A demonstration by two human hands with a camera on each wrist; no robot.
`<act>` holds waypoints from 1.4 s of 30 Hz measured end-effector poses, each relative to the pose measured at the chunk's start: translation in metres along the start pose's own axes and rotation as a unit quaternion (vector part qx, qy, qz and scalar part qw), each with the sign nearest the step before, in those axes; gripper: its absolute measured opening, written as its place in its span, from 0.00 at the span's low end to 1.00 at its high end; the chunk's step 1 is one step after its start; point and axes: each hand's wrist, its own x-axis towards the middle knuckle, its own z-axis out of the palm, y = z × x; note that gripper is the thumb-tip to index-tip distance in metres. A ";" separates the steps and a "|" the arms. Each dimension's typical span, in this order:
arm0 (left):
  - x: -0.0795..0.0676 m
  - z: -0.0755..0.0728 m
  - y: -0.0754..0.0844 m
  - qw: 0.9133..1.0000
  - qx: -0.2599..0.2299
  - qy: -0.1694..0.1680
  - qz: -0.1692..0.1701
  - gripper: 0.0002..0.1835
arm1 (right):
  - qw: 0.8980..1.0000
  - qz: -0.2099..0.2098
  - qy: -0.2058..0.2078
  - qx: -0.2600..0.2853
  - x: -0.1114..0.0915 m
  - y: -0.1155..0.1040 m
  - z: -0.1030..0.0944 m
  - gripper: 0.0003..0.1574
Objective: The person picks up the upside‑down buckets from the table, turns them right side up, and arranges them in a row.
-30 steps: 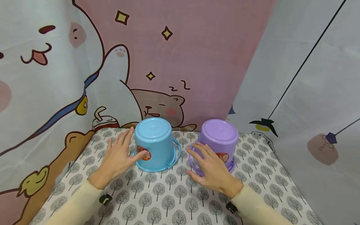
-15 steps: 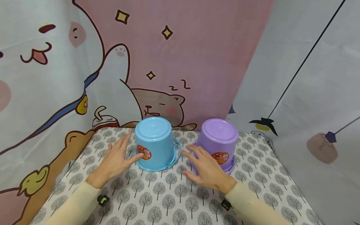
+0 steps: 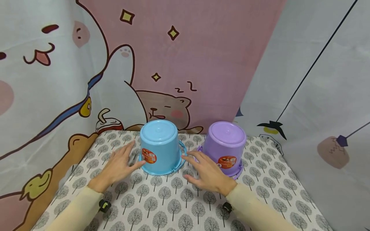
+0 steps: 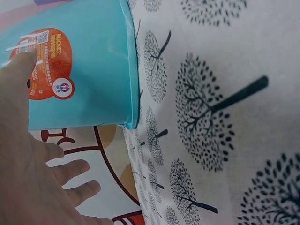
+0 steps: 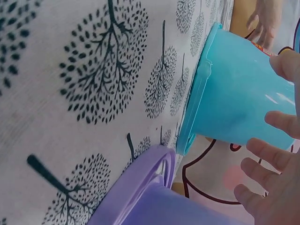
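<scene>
A light blue bucket [image 3: 160, 150] stands upside down near the middle of the table, its handle folded down at the right and an orange-red label facing me. To its right a purple bucket [image 3: 224, 149] is also upside down, partly covered by my right hand in the head view. My left hand [image 3: 117, 166] hovers left of the blue bucket, fingers spread and thumb near the label. My right hand [image 3: 209, 171] is between the buckets, fingers spread toward the blue one. In the right wrist view its fingers [image 5: 267, 154] stand apart, holding nothing.
The table [image 3: 162, 205] wears a white cloth printed with grey trees. Behind it hangs a cartoon curtain [image 3: 202, 64], pink and white, reaching round both sides. Each wrist carries a small black strap device.
My right hand has moved left, away from the front of the purple bucket and toward the blue one, uncovering the purple one's label. My left hand has drawn slightly back. Both buckets stay put.
</scene>
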 end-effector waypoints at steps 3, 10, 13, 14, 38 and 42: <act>0.001 0.002 -0.002 1.000 0.000 -0.012 -0.004 0.62 | 1.000 0.011 -0.015 0.013 0.002 0.000 0.004 0.51; 0.002 0.006 -0.007 0.999 -0.009 -0.042 -0.017 0.64 | 0.999 0.023 -0.030 0.029 0.007 -0.001 0.010 0.51; 0.003 0.008 -0.009 0.998 -0.019 -0.059 -0.024 0.64 | 0.998 0.032 -0.037 0.031 0.008 -0.001 0.012 0.52; 0.003 0.008 -0.009 0.998 -0.021 -0.063 -0.024 0.65 | 0.998 0.036 -0.041 0.031 0.009 -0.001 0.012 0.52; 0.015 0.024 -0.014 0.990 -0.096 -0.098 -0.010 0.70 | 0.977 0.161 -0.079 0.118 0.027 0.002 0.033 0.65; 0.017 0.026 -0.016 0.991 -0.097 -0.097 0.003 0.71 | 0.972 0.170 -0.082 0.138 0.032 0.002 0.037 0.67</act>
